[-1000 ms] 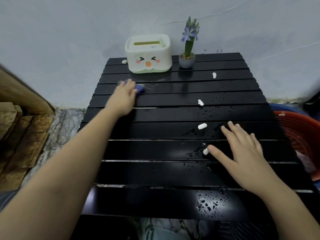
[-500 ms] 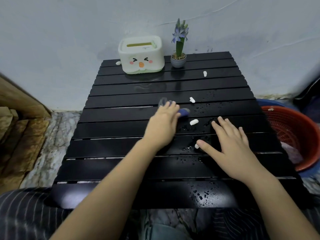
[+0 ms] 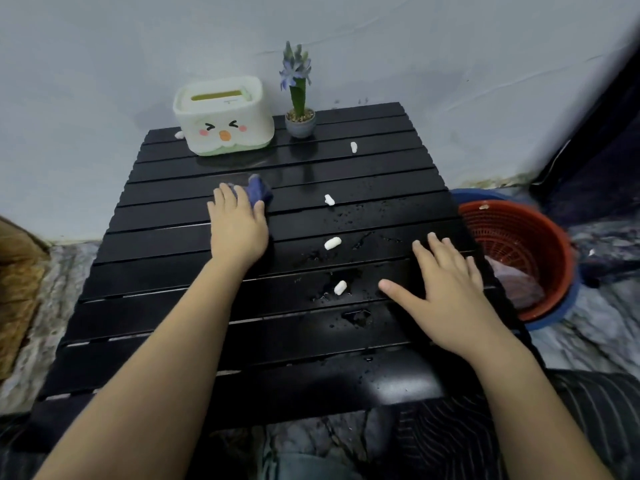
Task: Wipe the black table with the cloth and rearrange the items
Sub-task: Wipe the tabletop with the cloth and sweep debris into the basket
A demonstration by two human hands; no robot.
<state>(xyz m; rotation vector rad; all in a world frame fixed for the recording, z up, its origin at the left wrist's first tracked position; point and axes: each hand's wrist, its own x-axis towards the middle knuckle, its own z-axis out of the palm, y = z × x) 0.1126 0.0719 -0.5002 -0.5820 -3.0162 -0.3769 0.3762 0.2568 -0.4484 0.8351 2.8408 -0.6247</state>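
Against a pale wall, the black slatted desk (image 3: 166,292) is wet; left hand (image 3: 239,230) presses the cloth (image 3: 258,190) flat to wipe, right hand (image 3: 446,289) splayed empty, probably bracing.

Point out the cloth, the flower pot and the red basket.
cloth (image 3: 258,191): head view, bunched blue part beyond the left hand's fingers.
flower pot (image 3: 300,126): head view, front wall.
red basket (image 3: 540,237): head view, inner mesh wall.

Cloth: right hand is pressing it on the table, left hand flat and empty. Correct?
Hands are swapped. In the head view the left hand presses the cloth on the table; the right hand lies flat and empty.
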